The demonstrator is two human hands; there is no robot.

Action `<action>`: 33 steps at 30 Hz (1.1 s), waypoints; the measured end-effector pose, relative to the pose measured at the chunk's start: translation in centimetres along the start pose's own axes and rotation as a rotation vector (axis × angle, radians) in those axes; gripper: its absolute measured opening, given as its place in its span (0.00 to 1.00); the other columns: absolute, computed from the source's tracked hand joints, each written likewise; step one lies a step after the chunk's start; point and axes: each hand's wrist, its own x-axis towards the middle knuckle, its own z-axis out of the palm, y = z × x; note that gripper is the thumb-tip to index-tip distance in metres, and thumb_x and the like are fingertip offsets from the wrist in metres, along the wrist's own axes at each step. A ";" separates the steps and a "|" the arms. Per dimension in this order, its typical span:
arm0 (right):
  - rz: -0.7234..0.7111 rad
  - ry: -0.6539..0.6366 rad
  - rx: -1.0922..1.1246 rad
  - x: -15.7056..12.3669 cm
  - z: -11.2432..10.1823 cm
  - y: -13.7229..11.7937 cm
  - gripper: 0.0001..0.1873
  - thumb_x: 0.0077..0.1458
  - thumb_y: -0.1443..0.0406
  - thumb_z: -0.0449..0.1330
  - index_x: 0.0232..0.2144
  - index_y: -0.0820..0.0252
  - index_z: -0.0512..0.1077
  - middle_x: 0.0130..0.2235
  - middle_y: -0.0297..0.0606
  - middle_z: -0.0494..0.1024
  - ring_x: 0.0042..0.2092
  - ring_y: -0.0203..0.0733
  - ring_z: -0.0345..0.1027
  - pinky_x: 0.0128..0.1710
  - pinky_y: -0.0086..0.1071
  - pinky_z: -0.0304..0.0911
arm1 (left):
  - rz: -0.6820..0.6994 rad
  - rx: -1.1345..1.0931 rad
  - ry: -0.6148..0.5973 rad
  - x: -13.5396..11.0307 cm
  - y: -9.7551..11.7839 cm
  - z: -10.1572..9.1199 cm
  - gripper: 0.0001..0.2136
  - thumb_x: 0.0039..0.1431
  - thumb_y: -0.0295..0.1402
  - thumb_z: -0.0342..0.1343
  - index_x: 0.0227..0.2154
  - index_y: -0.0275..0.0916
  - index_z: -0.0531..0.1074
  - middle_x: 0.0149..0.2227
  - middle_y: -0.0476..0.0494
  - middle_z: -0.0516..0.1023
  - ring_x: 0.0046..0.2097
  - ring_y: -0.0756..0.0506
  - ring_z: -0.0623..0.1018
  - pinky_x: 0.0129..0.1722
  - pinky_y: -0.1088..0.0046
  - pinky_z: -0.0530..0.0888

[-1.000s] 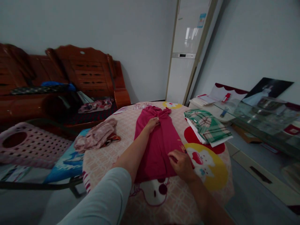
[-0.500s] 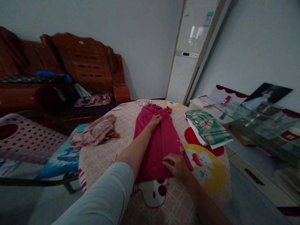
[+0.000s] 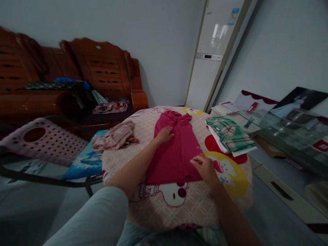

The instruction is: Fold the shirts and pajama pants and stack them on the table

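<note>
A magenta garment (image 3: 176, 150) lies folded into a long narrow strip on the round table with a pink cartoon cloth (image 3: 164, 212). My left hand (image 3: 164, 134) rests flat on the garment's upper left part, fingers stretched out. My right hand (image 3: 203, 166) lies on the garment's lower right edge, fingers loosely extended and pressing the cloth down. Neither hand grips anything.
A crumpled pink cloth (image 3: 115, 137) lies at the table's left edge. A folded green plaid stack (image 3: 229, 135) sits at the right. A pink perforated stool (image 3: 43, 140), a wooden sofa (image 3: 77, 82), a tall white air conditioner (image 3: 212, 58) and a glass cabinet (image 3: 289, 130) surround the table.
My left hand slid down from the garment's collar end to its upper left part. My right hand let go of its pinch on the right fold and now lies flat.
</note>
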 end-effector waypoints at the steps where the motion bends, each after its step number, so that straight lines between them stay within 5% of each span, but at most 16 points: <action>1: -0.023 -0.066 -0.075 -0.1 0.3 0.0 0.11 0.55 0.59 0.61 0.24 0.57 0.75 0.22 0.33 0.75 0.24 0.37 0.67 0.26 0.29 0.57 | -0.007 0.084 -0.038 -0.9 -0.1 0.5 0.24 0.60 0.34 0.53 0.59 0.31 0.67 0.63 0.29 0.65 0.65 0.37 0.64 0.64 0.60 0.58; 6: -0.038 -0.077 -0.194 -0.3 1.1 0.4 0.11 0.57 0.60 0.58 0.25 0.56 0.76 0.23 0.34 0.76 0.25 0.37 0.67 0.27 0.30 0.56 | 0.013 0.275 -0.080 -3.1 -0.3 1.4 0.24 0.67 0.38 0.44 0.63 0.36 0.61 0.67 0.31 0.59 0.68 0.36 0.59 0.66 0.54 0.55; 11: -0.008 0.101 -0.154 0.1 0.1 0.8 0.16 0.60 0.58 0.54 0.27 0.59 0.75 0.24 0.36 0.77 0.27 0.38 0.67 0.29 0.30 0.58 | 0.034 0.295 -0.070 -2.8 -0.4 1.4 0.23 0.68 0.39 0.43 0.63 0.37 0.61 0.67 0.33 0.60 0.67 0.37 0.60 0.65 0.55 0.55; 15: 0.096 0.234 -0.435 0.3 -0.5 1.2 0.15 0.61 0.60 0.53 0.30 0.61 0.75 0.30 0.42 0.79 0.31 0.42 0.70 0.32 0.31 0.57 | 0.034 0.271 -0.075 -2.8 -0.6 1.5 0.24 0.68 0.39 0.44 0.63 0.36 0.61 0.67 0.32 0.60 0.68 0.36 0.59 0.66 0.55 0.55; 21: 0.090 0.100 -0.728 0.2 -0.7 2.3 0.09 0.61 0.65 0.55 0.32 0.61 0.74 0.33 0.42 0.78 0.35 0.40 0.70 0.35 0.31 0.56 | 0.047 0.237 -0.086 -2.9 -0.6 1.1 0.24 0.67 0.39 0.45 0.63 0.36 0.61 0.66 0.32 0.60 0.68 0.36 0.59 0.66 0.54 0.55; 25: 0.101 0.145 -0.710 0.1 -0.9 2.3 0.10 0.61 0.66 0.55 0.31 0.61 0.74 0.32 0.42 0.77 0.35 0.42 0.69 0.36 0.32 0.57 | 0.070 0.248 -0.100 -3.1 -0.7 0.9 0.24 0.68 0.39 0.44 0.63 0.36 0.61 0.67 0.32 0.59 0.68 0.37 0.59 0.66 0.55 0.56; 29: -0.117 0.195 -0.550 0.1 -0.2 1.2 0.13 0.63 0.63 0.53 0.38 0.62 0.76 0.38 0.47 0.77 0.43 0.47 0.70 0.45 0.39 0.63 | 0.079 0.291 -0.120 -3.1 -0.7 0.9 0.25 0.69 0.40 0.41 0.64 0.35 0.60 0.67 0.33 0.59 0.68 0.37 0.59 0.65 0.56 0.57; 33: -0.345 -0.015 -0.343 -0.2 1.6 0.6 0.20 0.64 0.60 0.52 0.53 0.60 0.73 0.55 0.50 0.73 0.58 0.50 0.64 0.58 0.47 0.60 | 0.101 0.299 -0.118 -3.0 -0.9 0.9 0.25 0.69 0.40 0.41 0.64 0.35 0.60 0.67 0.33 0.60 0.67 0.38 0.60 0.65 0.57 0.57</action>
